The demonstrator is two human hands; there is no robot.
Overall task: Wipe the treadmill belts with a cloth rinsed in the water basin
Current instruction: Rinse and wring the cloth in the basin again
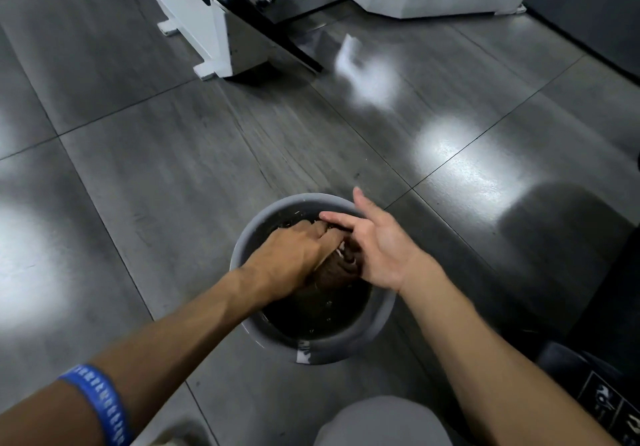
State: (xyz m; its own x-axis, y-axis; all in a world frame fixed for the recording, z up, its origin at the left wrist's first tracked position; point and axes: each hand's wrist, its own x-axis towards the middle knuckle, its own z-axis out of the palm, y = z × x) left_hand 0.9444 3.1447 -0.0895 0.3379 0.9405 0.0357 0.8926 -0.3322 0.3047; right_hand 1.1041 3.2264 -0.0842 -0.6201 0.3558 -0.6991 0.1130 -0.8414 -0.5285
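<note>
Person crouched over a grey basin [242, 255] set on the tiled floor [173, 151]. Dark water inside, with small bubbles or flecks on the surface.

Left hand [294, 255] reaches down into the basin, fingers curled round a brown cloth [334, 270], gripping it at its upper end. Knuckles face up; the fingertips are hidden under the cloth.

Right hand [377, 248] is palm-up beside the cloth, thumb raised and forefinger pointing across toward the left hand. Its lower fingers seem tucked against the cloth, with a pale edge of the cloth showing between them. Whether they clasp it or merely lie on it cannot be told from here.

The cloth is bunched into a rough roll between the two hands. Its long axis runs from the far rim of the basin back toward the person. The near end hangs to the water or just into it.

Both hands meet at the cloth, but the left has the firm hold, so it looks like the anchor for any wringing twist. The right would need to close round the lower part.

Judgement: rinsing stage; wiping not begun.

White machine frame [214, 30] stands well apart, farther along the floor. Blue wristband [100, 400] on the left forearm. A dark machine edge with printed labels [609, 407] lies at the person's right.
</note>
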